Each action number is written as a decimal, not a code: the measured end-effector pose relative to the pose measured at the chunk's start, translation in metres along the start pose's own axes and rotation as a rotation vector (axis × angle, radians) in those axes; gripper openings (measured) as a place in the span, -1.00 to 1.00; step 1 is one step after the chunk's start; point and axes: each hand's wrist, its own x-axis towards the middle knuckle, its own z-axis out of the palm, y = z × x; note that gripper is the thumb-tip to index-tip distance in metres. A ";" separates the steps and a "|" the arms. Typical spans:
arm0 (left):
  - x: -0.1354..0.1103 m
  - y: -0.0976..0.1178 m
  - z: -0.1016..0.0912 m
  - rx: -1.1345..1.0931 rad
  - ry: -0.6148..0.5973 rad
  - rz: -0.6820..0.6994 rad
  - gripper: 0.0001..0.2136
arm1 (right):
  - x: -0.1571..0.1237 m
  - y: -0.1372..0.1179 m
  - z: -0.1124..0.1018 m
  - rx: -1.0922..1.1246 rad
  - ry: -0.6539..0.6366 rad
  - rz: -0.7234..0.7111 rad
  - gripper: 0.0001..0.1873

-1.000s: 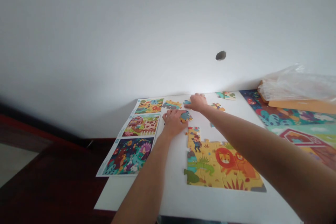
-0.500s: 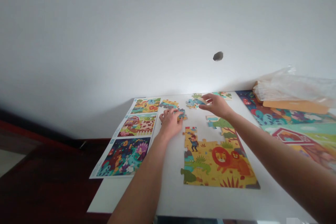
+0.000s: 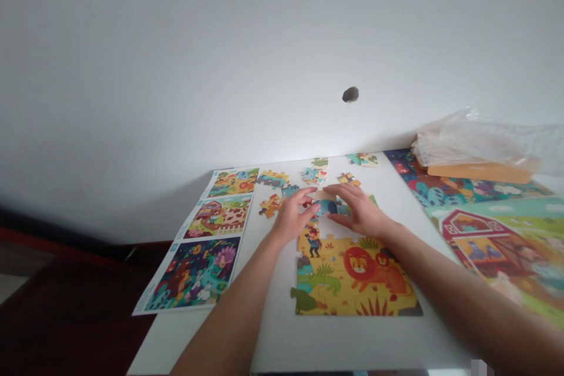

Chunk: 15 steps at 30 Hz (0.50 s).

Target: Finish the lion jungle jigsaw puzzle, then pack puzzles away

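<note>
A blue puzzle piece (image 3: 326, 207) with a pale top edge sits between my two hands, just above the upper edge of the partly assembled jigsaw (image 3: 348, 276). My left hand (image 3: 294, 214) pinches its left side with thumb and fingers. From the right, my right hand (image 3: 356, 208) grips it, thumb below and fingers above, hiding part of it. Lions, a crocodile and a small figure show on the assembled section. Loose puzzle pieces (image 3: 274, 178) lie beyond and left of my hands, among them an orange one (image 3: 269, 205) and a yellow one (image 3: 349, 179).
A sheet with three printed pictures (image 3: 198, 247) lies along the table's left edge. At right are a farm picture (image 3: 497, 241) and a dark night picture (image 3: 423, 188), with an orange box (image 3: 480, 172) and clear plastic bag (image 3: 476, 144) on top. A white wall (image 3: 264, 70) rises behind.
Both hands have come together at the blue piece above the assembled section; my right hand moved nearer and left from the back pieces. A yellow piece now shows at the back. The view shifted slightly.
</note>
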 end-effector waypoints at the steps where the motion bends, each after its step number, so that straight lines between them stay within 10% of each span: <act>1: 0.000 0.000 0.000 -0.012 0.007 -0.015 -0.61 | 0.000 0.000 -0.001 -0.007 0.003 0.004 -0.43; 8: 0.005 -0.011 -0.002 -0.103 0.195 -0.106 -0.74 | -0.002 0.012 -0.002 0.002 0.080 0.157 -0.50; 15: 0.001 -0.005 0.004 -0.069 0.136 -0.088 -0.79 | -0.002 0.021 0.000 0.100 0.330 0.437 -0.68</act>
